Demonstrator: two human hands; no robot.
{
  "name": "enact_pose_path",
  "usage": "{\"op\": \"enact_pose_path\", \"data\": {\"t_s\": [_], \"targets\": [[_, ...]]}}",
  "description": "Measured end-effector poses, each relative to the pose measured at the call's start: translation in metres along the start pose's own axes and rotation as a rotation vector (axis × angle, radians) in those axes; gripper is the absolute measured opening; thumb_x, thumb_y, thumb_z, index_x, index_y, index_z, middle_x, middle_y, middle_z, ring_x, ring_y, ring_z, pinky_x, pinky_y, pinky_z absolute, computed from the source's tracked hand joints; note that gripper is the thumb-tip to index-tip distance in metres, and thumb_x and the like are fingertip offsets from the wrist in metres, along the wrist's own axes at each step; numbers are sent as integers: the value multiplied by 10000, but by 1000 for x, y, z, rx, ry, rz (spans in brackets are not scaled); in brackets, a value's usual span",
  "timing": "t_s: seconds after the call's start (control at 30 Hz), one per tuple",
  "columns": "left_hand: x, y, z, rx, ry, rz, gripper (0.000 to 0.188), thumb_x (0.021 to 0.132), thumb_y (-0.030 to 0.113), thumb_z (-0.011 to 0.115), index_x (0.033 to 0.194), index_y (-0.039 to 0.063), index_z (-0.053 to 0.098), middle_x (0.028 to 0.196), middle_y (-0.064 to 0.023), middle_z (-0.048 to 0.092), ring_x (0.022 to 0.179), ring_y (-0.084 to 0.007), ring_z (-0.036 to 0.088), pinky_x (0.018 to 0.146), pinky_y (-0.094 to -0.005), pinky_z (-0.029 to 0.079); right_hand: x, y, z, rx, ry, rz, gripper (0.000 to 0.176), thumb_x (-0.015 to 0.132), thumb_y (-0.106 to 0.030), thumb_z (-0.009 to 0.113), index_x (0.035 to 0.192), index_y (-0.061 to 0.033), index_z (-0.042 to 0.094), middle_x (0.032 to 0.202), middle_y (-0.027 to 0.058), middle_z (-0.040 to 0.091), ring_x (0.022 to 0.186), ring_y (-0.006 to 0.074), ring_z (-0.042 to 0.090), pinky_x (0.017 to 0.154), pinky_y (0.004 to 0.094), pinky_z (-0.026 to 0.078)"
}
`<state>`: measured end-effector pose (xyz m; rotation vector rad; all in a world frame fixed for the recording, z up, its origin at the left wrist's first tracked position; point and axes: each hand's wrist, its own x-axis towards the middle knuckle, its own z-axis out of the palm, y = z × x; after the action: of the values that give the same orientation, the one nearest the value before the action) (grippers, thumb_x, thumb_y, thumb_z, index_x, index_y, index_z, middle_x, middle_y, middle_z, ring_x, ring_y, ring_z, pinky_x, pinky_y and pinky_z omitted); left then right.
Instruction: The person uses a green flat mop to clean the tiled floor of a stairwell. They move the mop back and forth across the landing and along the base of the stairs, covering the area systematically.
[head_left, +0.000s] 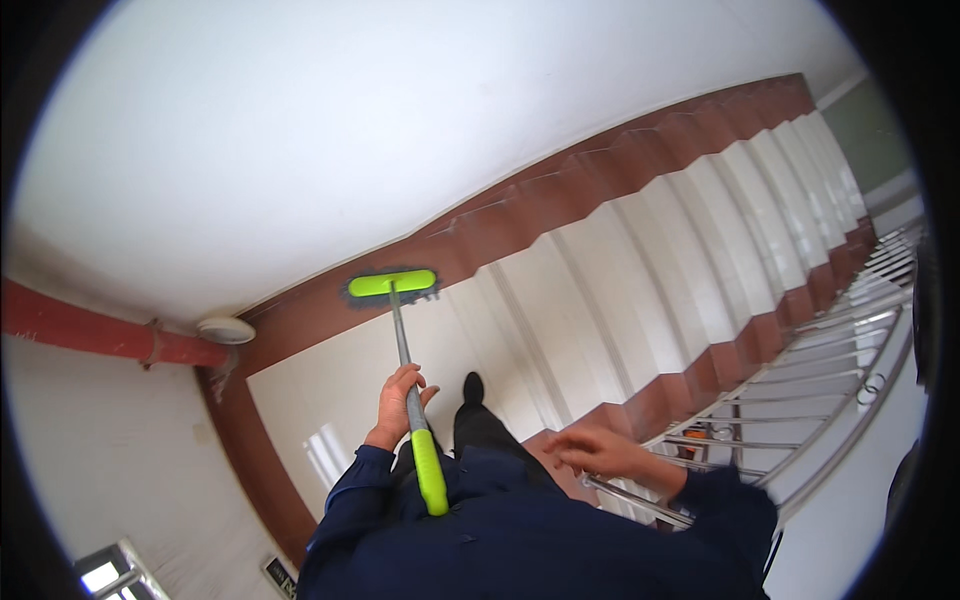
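Observation:
My left hand (399, 403) is wrapped around the grey pole of a flat mop (394, 282), below its lime-green head. The mop's dark, fringed pad rests on the brown border of the stair landing, close to the white wall. A lime-green grip (429, 474) at the pole's other end reaches back to my dark blue jacket. Over the end of a metal handrail (637, 501) hovers my right hand (596, 452), with nothing visible in it. Its fingers are loosely bent and slightly blurred; whether they touch the rail is unclear.
Pale stairs (645, 247) with brown edges run along the right, bordered by a metal balustrade (787, 420). A red pipe (97, 322) and a round pale fixture (226, 330) are at the left wall. My black shoe (473, 388) stands on the landing near a step edge.

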<state>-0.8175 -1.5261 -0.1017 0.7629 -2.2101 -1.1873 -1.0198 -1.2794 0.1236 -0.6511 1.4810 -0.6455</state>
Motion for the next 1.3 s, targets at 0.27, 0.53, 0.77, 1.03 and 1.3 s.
{"op": "enact_pose_path", "data": {"t_s": [0.27,0.53,0.77,1.03,1.3], "targets": [[36,48,93,48,-247,168,295,667,276,789,687,100,553,718,-81,524,627,-342,542,553,-447,413,-131,108,186,782,1311,184,135,902,-82,597,1014,-24,646,828,59,654,753,92,598,695,229,481],[6,52,153,37,-452,239,264,594,105,763,755,109,554,776,-88,528,685,-340,569,582,-459,443,-41,160,41,316,1003,18,239,978,-219,490,920,-16,604,753,25,622,651,96,585,559,224,455],[-38,44,175,25,-497,90,351,615,120,777,855,93,522,845,-105,540,765,-358,570,645,-464,456,6,160,12,2,315,-125,618,886,-165,625,1421,-56,336,1068,101,596,859,150,646,626,253,512],[-61,66,239,-45,-493,29,456,637,152,792,993,86,516,945,-122,580,858,-354,598,698,-461,475,-30,222,-23,264,239,188,663,825,-105,650,1411,-67,340,731,47,550,545,111,520,451,250,432],[-113,111,303,-34,-705,189,379,668,151,749,958,72,518,920,-130,526,825,-369,545,719,-453,457,-119,283,-11,263,308,71,592,839,-84,633,1382,-73,400,710,29,554,510,91,484,436,229,398]]}}
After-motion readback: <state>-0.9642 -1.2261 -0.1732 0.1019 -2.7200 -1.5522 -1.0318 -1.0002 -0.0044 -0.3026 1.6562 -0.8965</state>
